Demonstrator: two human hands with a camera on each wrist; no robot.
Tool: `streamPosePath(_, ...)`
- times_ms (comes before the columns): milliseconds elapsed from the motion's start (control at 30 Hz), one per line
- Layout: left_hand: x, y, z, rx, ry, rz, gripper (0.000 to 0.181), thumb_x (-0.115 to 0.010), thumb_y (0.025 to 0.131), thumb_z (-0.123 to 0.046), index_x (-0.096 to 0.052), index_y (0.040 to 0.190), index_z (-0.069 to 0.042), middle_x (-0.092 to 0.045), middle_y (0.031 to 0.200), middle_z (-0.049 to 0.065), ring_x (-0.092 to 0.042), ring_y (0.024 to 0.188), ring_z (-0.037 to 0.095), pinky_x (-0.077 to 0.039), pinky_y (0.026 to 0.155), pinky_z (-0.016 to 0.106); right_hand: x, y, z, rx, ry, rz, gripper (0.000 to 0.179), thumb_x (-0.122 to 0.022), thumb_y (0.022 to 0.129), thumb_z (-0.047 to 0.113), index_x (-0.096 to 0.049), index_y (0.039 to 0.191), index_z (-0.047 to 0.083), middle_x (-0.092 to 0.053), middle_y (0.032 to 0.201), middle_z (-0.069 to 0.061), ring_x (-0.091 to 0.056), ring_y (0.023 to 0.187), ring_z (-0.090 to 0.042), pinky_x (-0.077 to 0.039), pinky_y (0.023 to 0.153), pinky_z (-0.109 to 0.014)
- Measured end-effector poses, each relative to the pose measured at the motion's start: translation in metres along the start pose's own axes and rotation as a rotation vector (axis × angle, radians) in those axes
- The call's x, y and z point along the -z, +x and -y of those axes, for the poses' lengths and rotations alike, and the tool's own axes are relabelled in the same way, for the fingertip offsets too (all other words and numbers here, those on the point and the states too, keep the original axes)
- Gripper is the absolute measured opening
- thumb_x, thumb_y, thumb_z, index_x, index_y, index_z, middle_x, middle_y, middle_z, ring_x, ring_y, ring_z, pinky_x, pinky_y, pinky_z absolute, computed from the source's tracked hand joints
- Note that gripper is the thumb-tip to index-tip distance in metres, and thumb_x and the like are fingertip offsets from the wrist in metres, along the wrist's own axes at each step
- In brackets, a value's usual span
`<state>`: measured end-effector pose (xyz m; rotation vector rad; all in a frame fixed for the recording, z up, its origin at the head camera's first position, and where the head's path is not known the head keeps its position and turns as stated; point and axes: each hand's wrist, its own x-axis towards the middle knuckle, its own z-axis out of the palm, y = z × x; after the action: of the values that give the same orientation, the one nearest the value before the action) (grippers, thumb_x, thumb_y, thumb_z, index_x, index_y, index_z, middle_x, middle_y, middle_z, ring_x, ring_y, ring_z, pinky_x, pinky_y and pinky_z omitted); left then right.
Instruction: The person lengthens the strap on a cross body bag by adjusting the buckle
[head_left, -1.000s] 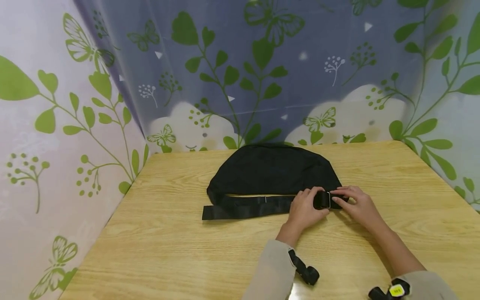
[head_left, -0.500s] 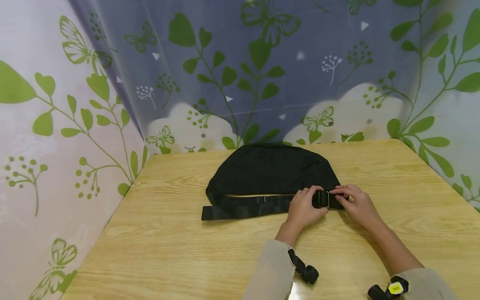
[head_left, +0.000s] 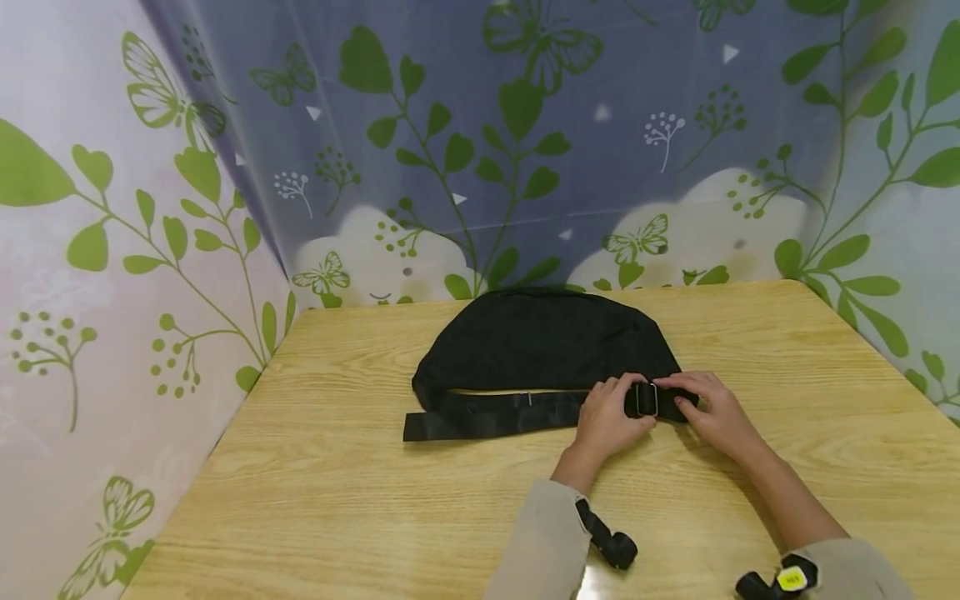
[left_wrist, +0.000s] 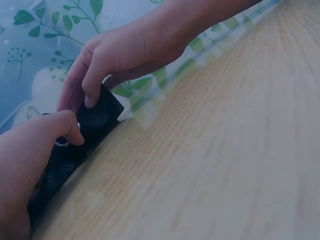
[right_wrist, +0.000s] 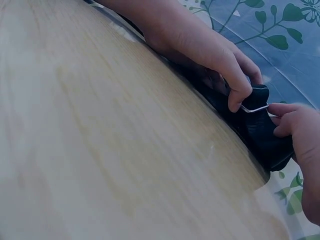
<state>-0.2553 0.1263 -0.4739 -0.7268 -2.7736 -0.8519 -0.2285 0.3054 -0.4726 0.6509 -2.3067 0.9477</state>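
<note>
A black half-moon waist bag (head_left: 540,342) lies on the table, its webbing strap (head_left: 480,423) stretched along the near edge. The strap's loose end points left. My left hand (head_left: 609,421) grips the strap just left of a metal slide buckle (head_left: 647,399), thumb on the near side. Right of the buckle, my right hand (head_left: 716,412) pinches the strap between thumb and fingers. In the right wrist view, the buckle's metal bar (right_wrist: 256,108) shows between both hands, with the strap bulging up beside it. The left wrist view shows the left thumb (left_wrist: 67,127) over the buckle, partly hiding it.
The wooden table (head_left: 337,517) reaches back to a patterned curtain (head_left: 637,100). A second metal slider (head_left: 529,399) sits on the strap further left. Black bands (head_left: 611,542) hang at both sleeve cuffs.
The right fingers have shifted slightly along the strap, a little away from the buckle. The left hand keeps its grip, and the bag stays in place.
</note>
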Motion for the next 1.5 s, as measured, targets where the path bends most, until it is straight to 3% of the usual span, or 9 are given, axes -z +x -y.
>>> streamPosePath(167, -0.0005, 0.0001, 0.0002, -0.004, 0.000, -0.001, 0.049, -0.070, 0.078, -0.041, -0.052, 0.123, -0.031, -0.055, 0.103, -0.009, -0.049, 0.088, 0.009, -0.042, 0.071, 0.024, 0.0001, -0.0008, 0.0012, -0.039, 0.002, 0.023, 0.031, -0.059, 0.077, -0.018, -0.066, 0.103, -0.002, -0.059, 0.102, -0.014, -0.045, 0.100, -0.022, -0.032, 0.083, -0.017)
streamPosePath(367, -0.0007, 0.0005, -0.0003, -0.007, 0.000, 0.003, 0.049, -0.070, 0.078, -0.041, -0.052, 0.123, -0.031, -0.055, 0.103, -0.009, -0.048, 0.087, 0.008, -0.041, 0.070, 0.023, -0.0003, 0.0001, 0.0040, -0.106, -0.033, 0.026, 0.018, -0.066, 0.083, 0.002, -0.068, 0.100, 0.001, -0.060, 0.099, -0.012, -0.047, 0.099, -0.027, -0.037, 0.082, -0.041)
streamPosePath(600, -0.0005, 0.0006, -0.0016, -0.014, 0.015, 0.004, 0.049, -0.069, 0.078, -0.042, -0.052, 0.122, -0.031, -0.055, 0.102, -0.009, -0.047, 0.084, 0.008, -0.040, 0.069, 0.022, -0.0001, -0.0005, 0.0040, -0.094, -0.069, -0.013, 0.017, -0.069, 0.079, -0.001, -0.069, 0.095, 0.004, -0.061, 0.097, -0.009, -0.049, 0.095, -0.023, -0.037, 0.078, -0.022)
streamPosePath(1100, 0.0007, 0.0006, -0.0011, -0.011, 0.012, 0.008, 0.049, -0.070, 0.078, -0.043, -0.052, 0.122, -0.032, -0.054, 0.102, -0.009, -0.048, 0.087, 0.009, -0.040, 0.071, 0.023, 0.0004, 0.0005, 0.0020, -0.047, -0.033, -0.040, 0.029, -0.062, 0.074, -0.018, -0.069, 0.094, 0.001, -0.062, 0.095, -0.011, -0.050, 0.095, -0.023, -0.030, 0.084, -0.012)
streamPosePath(1233, 0.0010, 0.0007, -0.0008, -0.014, 0.019, 0.003, 0.049, -0.070, 0.078, -0.042, -0.052, 0.122, -0.032, -0.054, 0.101, -0.009, -0.048, 0.086, 0.009, -0.040, 0.070, 0.023, 0.0002, 0.0011, 0.0016, -0.025, -0.026, -0.055, 0.031, -0.059, 0.073, -0.021, -0.070, 0.094, 0.000, -0.061, 0.092, -0.010, -0.050, 0.093, -0.019, -0.031, 0.082, -0.011)
streamPosePath(1500, 0.0013, 0.0000, -0.0012, -0.013, 0.040, 0.012, 0.049, -0.070, 0.078, -0.044, -0.052, 0.122, -0.033, -0.055, 0.101, -0.009, -0.048, 0.087, 0.009, -0.040, 0.071, 0.022, -0.0001, 0.0003, -0.0002, -0.017, -0.030, -0.059, 0.033, -0.058, 0.072, -0.021, -0.070, 0.094, -0.001, -0.060, 0.091, -0.010, -0.049, 0.088, -0.013, -0.035, 0.064, -0.022)
